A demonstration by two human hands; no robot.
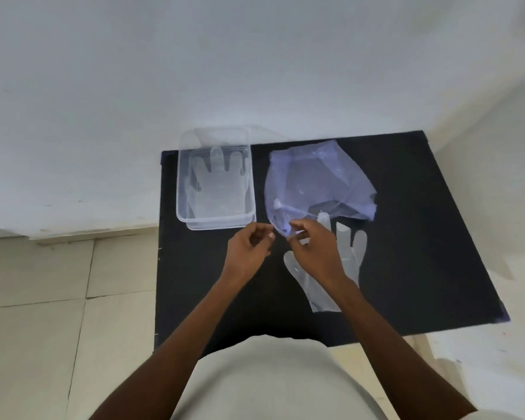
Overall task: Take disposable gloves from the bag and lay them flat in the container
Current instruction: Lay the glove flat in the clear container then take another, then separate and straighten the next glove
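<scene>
Both our hands meet at the near-left mouth of the bag (312,183), right hand (315,253) pinching its edge, left hand (247,253) curled narrow w/ nothing visibly held, a loose glove (350,262) under/right of the right wrist, long axis near-far, container (184,213) far-left w/ one glove flat inside.

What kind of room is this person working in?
Probably a plain room at home or a simple workspace, not a lab: a bare white wall, a pale tiled floor, and a low table under a black cloth holding a clear plastic container.
</scene>
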